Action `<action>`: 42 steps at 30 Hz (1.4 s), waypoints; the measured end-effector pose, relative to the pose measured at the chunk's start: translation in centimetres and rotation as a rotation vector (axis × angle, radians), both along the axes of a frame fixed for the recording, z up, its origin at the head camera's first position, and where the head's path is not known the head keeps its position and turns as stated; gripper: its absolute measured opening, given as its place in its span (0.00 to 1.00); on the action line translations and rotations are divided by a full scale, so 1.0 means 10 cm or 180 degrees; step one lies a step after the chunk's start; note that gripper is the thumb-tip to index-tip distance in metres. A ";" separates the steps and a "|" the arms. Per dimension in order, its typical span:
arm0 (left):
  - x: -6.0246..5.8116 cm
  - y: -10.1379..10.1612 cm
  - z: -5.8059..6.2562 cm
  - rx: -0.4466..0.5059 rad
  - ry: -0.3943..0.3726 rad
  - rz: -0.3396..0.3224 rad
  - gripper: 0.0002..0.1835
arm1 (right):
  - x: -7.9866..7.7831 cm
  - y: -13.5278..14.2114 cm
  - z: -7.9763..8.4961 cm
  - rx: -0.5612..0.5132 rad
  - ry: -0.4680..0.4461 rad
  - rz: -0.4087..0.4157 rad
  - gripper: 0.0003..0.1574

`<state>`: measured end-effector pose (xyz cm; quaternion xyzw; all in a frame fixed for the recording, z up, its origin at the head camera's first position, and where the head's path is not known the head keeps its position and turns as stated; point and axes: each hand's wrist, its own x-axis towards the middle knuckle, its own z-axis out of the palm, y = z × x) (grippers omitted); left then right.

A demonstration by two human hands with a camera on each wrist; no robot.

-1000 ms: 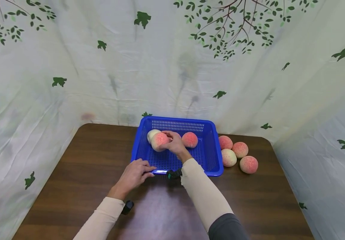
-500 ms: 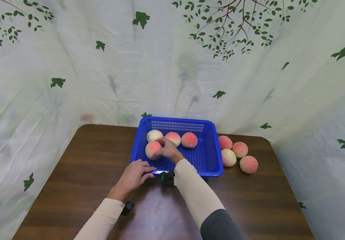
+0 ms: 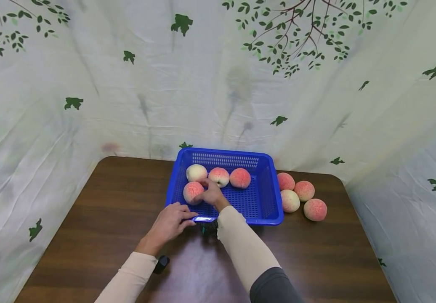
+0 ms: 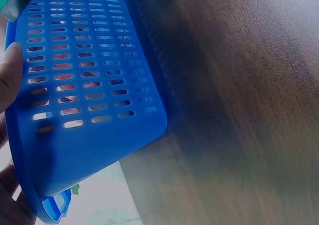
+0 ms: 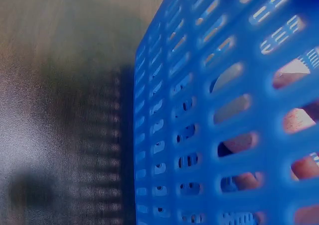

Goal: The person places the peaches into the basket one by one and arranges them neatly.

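Note:
Inside the blue plastic basket (image 3: 248, 204), my right hand (image 3: 212, 194) holds a pink-and-cream peach (image 3: 193, 193) at the front left, thumb and fingers around its right side. A paler peach (image 3: 196, 173), a pink-tipped peach (image 3: 219, 177) and a redder peach (image 3: 240, 178) form a row behind it. My left hand (image 3: 170, 223) grips the basket's near rim close to the left corner. In the left wrist view, its thumb (image 4: 10, 75) lies against the outer slotted wall (image 4: 89, 140). The right wrist view shows mostly slotted wall (image 5: 209, 100), with the hand partly hidden behind it.
Several more peaches lie on the brown table (image 3: 127, 193) just right of the basket, among them a pale peach (image 3: 290, 200) and a pink peach (image 3: 315, 209). A leaf-printed white cloth (image 3: 203, 84) hangs behind and beside the table.
My right hand has brought its peach toward the basket's near left, uncovering the pale and pink-tipped peaches behind. Over the last half second it shifted only slightly. My left hand stays on the rim.

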<state>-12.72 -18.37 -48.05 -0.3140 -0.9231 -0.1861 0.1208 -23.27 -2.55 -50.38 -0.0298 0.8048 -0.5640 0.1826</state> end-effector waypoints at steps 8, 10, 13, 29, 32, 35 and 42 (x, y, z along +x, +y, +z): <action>0.00 0.02 0.01 0.0050 0.0063 -0.0041 0.13 | 0.00 0.03 -0.02 -0.0063 0.0073 -0.0121 0.41; 0.00 0.02 0.01 0.0054 0.0070 -0.0054 0.13 | 0.01 0.04 -0.01 -0.0083 0.0097 -0.0106 0.41; 0.00 0.02 0.01 0.0057 0.0069 -0.0058 0.13 | 0.01 0.05 -0.01 -0.0120 0.0114 -0.0082 0.41; 0.00 0.04 0.00 0.0021 0.0071 -0.0019 0.14 | 0.02 0.09 0.02 -0.0017 0.0030 -0.0049 0.37; 0.01 0.04 0.01 0.0028 0.0032 -0.0028 0.13 | 0.03 0.10 0.05 -0.0076 0.0022 -0.0007 0.36; 0.01 0.03 0.01 0.0024 0.0020 -0.0033 0.13 | 0.03 0.13 0.07 -0.0096 0.0002 0.0022 0.36; 0.00 0.01 -0.01 -0.0016 0.0015 0.0008 0.13 | 0.04 0.25 0.15 -0.0106 -0.0071 0.0051 0.33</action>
